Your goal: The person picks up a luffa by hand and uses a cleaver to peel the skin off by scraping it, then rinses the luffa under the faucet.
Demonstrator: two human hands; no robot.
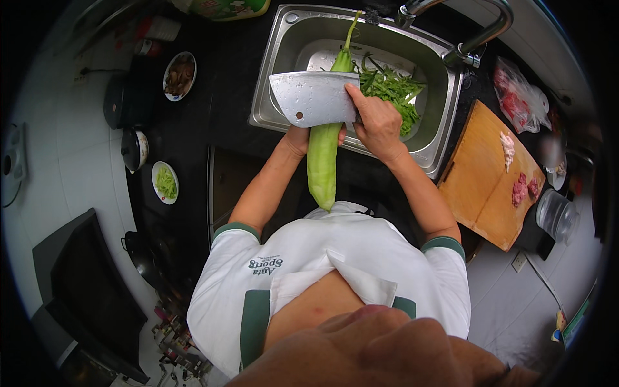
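A long pale green gourd (322, 162), its stem pointing away from me, is held over the near edge of the steel sink. My left hand (301, 138) grips it from below; the blade covers part of that hand, and fingertips show at the gourd's right side. My right hand (378, 125) holds a broad metal cleaver (314, 96), index finger laid along the blade near its handle end. The cleaver lies across the upper part of the gourd; whether its edge touches the skin cannot be told. Green peelings (389, 92) are heaped in the sink (437, 63) beyond my right hand.
A chrome faucet (457, 54) arches over the sink's far right. At right stands a wooden cutting board (478, 184) with raw meat (520, 190), near a plastic bag (520, 99). A bowl of cut greens (165, 183), a lidded pot (134, 150) and a plate of brown food (180, 76) are at left.
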